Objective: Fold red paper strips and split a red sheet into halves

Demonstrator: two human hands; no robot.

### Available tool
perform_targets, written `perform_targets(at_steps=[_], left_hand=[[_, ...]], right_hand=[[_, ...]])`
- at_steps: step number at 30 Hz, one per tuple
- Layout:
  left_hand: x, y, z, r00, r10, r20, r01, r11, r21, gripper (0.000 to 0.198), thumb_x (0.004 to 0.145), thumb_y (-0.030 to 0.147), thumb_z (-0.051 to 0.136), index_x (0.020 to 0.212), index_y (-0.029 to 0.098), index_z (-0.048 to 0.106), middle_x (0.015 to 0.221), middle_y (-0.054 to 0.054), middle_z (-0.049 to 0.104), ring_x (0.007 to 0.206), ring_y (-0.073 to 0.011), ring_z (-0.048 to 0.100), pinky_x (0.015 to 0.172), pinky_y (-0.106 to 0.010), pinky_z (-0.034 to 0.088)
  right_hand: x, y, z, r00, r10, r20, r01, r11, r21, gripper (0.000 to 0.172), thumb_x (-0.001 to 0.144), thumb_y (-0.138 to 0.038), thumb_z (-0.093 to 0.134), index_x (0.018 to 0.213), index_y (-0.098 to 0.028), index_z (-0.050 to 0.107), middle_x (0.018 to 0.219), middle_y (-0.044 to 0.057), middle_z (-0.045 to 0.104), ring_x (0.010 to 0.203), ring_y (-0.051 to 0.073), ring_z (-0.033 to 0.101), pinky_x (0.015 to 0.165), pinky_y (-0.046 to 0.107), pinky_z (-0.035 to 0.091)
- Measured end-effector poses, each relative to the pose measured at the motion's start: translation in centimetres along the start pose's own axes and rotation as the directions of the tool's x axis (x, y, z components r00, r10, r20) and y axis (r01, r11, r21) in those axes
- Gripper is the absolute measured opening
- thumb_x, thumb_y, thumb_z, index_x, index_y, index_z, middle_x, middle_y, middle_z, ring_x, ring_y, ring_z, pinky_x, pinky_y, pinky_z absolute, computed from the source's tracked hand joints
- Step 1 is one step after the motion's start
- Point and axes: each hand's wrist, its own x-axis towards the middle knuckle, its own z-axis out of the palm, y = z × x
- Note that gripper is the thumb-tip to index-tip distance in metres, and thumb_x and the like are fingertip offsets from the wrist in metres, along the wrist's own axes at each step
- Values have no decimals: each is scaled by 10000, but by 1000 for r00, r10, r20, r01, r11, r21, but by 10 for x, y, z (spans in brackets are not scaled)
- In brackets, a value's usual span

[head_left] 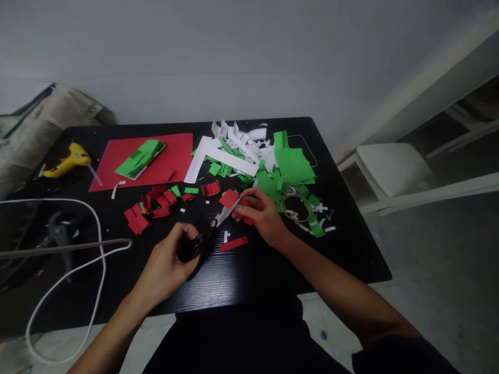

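My left hand (169, 262) is closed round the black handles of a pair of scissors (214, 223). The blades point up and to the right, up against a piece of red paper (229, 198). That red paper is pinched between the fingers and thumb of my right hand (261, 214). Just below the blades, a red paper strip (234, 244) lies on the black table. To the left sits a loose pile of small red paper pieces (158, 201), some folded. A small folded red piece (211, 188) rests above the scissors.
A red sheet (179, 150) bears a green paper bundle (141, 158). Behind my right hand are white scraps (249, 140) and green paper (294, 165), with a ring (296, 208) nearby. A yellow glue gun (70, 160) and a white cable (102, 270) are at left.
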Motion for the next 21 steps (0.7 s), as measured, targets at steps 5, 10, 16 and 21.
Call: perform_targets(at_steps=[5,10,16,21], left_hand=[[0,3,0,1000,0,-13,1,1000,27,295,836,400,715,1001,232,537,894,24,624,727,-133,623,673,-229,491],[0,4,1,1000,12,-23,-11,1000,18,279,827,388,714,990,230,551,899,19,631,738,-137,630,679,-232,500],[-1,4,2,1000,-2,-28,2,1000,-12,252,819,377,719,963,229,573,868,22,634,723,-136,629,665,-231,497],[-1,2,4,1000,-23,-12,23,999,-43,262,816,380,726,966,228,575,885,13,633,739,-143,629,673,-239,499]], right_hand=[[0,1,-1,1000,1,-1,-1,1000,20,339,719,-280,872,938,-238,615,783,-45,745,667,134,715,661,271,575],[-1,0,0,1000,16,-9,-15,1000,14,330,724,-275,868,938,-236,620,778,-41,742,675,144,717,665,284,582],[0,0,0,1000,21,-10,-21,1000,9,332,718,-278,871,936,-233,624,780,-38,743,669,143,716,656,281,579],[0,1,0,1000,22,-16,-22,1000,-4,348,708,-296,881,938,-230,629,780,-37,746,669,141,717,659,278,582]])
